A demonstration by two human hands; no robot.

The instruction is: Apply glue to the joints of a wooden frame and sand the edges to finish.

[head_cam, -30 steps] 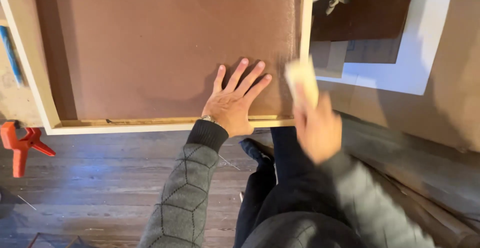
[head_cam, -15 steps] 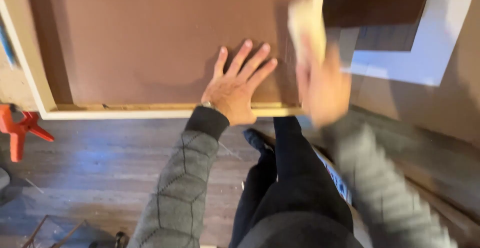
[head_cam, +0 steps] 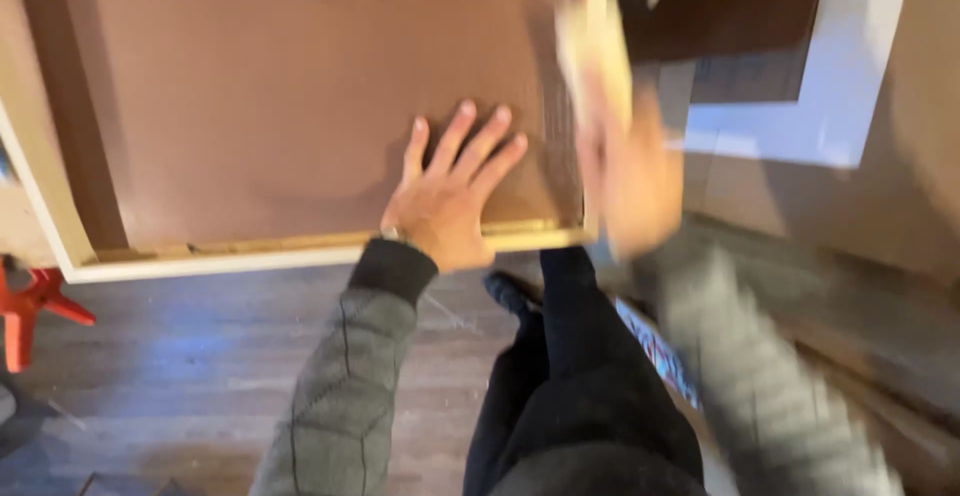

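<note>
1. Two hands work one brown panel (head_cam: pixel 300 96) in its pale wooden frame (head_cam: pixel 230 259).
2. The left hand (head_cam: pixel 450 201) lies flat, fingers spread on the panel.
3. The right hand (head_cam: pixel 630 171), blurred, grips one pale block (head_cam: pixel 592 41) above its fingers, against the frame's edge.
4. One red clamp (head_cam: pixel 30 306) sits far left.

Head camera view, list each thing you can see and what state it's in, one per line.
Left hand: flat, fingers spread, pressing on the brown panel.
Right hand: blurred, gripping a pale block against the frame's right edge.
Brown panel: lying flat inside the pale wooden frame.
Red clamp: on the floor, untouched.
</note>
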